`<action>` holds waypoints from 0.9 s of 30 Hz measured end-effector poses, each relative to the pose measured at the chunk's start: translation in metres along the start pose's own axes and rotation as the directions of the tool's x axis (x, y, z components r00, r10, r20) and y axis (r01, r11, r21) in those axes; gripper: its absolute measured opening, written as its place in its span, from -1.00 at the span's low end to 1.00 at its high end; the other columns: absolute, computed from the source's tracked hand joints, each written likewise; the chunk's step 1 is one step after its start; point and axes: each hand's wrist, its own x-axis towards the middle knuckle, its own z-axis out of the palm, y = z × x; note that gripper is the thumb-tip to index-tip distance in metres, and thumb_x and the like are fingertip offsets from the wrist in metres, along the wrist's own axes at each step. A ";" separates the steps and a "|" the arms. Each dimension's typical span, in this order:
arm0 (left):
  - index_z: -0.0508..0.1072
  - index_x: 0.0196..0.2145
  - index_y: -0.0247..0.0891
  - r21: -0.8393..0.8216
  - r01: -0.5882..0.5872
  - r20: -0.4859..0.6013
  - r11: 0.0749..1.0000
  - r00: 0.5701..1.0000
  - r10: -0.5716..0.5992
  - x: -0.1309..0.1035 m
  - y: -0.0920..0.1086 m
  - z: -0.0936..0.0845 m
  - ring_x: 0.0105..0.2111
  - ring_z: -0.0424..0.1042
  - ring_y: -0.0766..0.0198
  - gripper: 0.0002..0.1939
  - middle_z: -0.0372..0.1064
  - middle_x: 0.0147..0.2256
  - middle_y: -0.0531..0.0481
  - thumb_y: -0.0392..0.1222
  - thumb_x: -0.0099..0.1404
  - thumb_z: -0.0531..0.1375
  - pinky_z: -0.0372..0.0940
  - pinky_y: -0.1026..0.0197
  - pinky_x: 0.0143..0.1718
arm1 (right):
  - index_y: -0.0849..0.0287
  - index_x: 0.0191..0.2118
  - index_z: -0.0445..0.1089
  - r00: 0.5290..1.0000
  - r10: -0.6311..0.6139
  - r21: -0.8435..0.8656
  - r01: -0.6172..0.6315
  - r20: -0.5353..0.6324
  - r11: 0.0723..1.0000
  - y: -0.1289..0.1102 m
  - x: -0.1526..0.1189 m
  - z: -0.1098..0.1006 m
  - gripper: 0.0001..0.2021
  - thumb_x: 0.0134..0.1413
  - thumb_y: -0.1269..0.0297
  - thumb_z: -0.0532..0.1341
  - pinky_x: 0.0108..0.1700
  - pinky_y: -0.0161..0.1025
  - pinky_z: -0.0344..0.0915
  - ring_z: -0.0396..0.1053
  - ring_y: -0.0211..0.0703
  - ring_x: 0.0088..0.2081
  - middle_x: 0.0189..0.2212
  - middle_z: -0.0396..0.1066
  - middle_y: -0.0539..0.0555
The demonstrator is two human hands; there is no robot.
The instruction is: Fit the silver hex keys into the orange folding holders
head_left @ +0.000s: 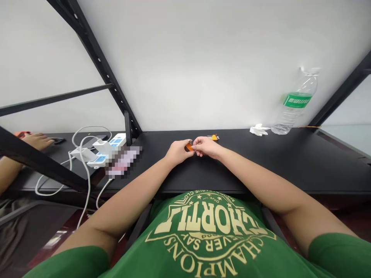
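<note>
Over the black tabletop, my left hand [177, 152] is closed on a small orange piece [189, 147], pinched between thumb and fingers. A small dark bit shows at the piece's upper edge, too small to name. My right hand [207, 147] meets it from the right, its thumb and fingertips pinched together at the orange piece's right edge. Whatever lies inside that pinch is hidden by the fingers. Just behind my right hand, a yellow-orange item [215, 137] with thin metallic parts lies on the table, partly covered by the hand.
A clear bottle [298, 101] with a green label stands at the back right, beside crumpled white tissue [259, 129]. Left are a power strip [117, 142] with white chargers and cables, and a blurred-out object [124, 161]. Another person's hand [37, 141] rests beyond the black frame [100, 61].
</note>
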 end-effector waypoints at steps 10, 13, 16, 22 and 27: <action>0.57 -0.02 -0.23 -0.155 0.084 -0.043 0.984 0.995 -0.091 0.000 -0.005 0.010 -0.31 0.60 0.16 -0.56 0.63 -0.28 0.00 -0.08 0.13 0.34 0.47 0.17 -0.18 | 0.10 -0.36 0.24 0.999 -0.042 -0.358 0.051 0.033 0.932 0.004 0.000 -0.001 -0.68 0.34 0.03 0.23 -0.62 -0.41 0.20 0.29 -0.31 -0.67 -0.69 0.32 -0.12; 0.55 0.00 -0.26 -0.166 0.086 -0.045 0.982 0.994 -0.094 0.000 -0.007 0.013 -0.31 0.60 0.16 -0.54 0.63 -0.26 -0.02 -0.10 0.13 0.32 0.49 0.16 -0.16 | 0.11 -0.40 0.25 0.995 -0.099 -0.444 0.097 0.017 0.891 0.002 -0.002 0.001 -0.64 0.38 0.01 0.17 -0.62 -0.38 0.17 0.31 -0.30 -0.67 -0.68 0.29 -0.11; 0.54 0.02 -0.27 -0.186 0.089 -0.026 0.979 0.995 -0.095 0.001 -0.008 0.014 -0.25 0.62 0.13 -0.54 0.64 -0.19 -0.06 -0.13 0.15 0.30 0.49 0.11 -0.09 | 0.11 -0.40 0.25 0.988 -0.157 -0.482 0.133 -0.010 0.866 -0.001 -0.004 0.002 -0.65 0.37 0.03 0.18 -0.59 -0.36 0.18 0.33 -0.30 -0.65 -0.64 0.31 -0.11; 0.45 0.13 -0.27 -0.319 0.149 0.041 0.936 0.989 -0.144 0.002 -0.011 0.016 -0.05 0.61 0.07 -0.43 0.61 -0.04 -0.11 -0.12 0.17 0.31 0.48 0.06 0.08 | 0.12 -0.36 0.29 0.982 -0.184 -0.516 0.173 0.030 0.839 -0.001 -0.005 -0.002 -0.75 0.33 0.14 0.23 -0.55 -0.36 0.25 0.41 -0.26 -0.61 -0.62 0.37 -0.11; 0.25 0.31 -0.25 -0.354 0.168 0.144 0.920 0.982 -0.124 0.000 -0.006 0.013 -0.01 0.60 0.06 -0.16 0.59 0.02 -0.12 -0.09 0.11 0.38 0.44 0.05 0.14 | 0.14 -0.44 0.30 0.973 -0.231 -0.554 0.201 0.016 0.808 0.001 -0.004 -0.003 -0.72 0.33 0.22 0.22 -0.54 -0.37 0.26 0.39 -0.28 -0.63 -0.66 0.39 -0.08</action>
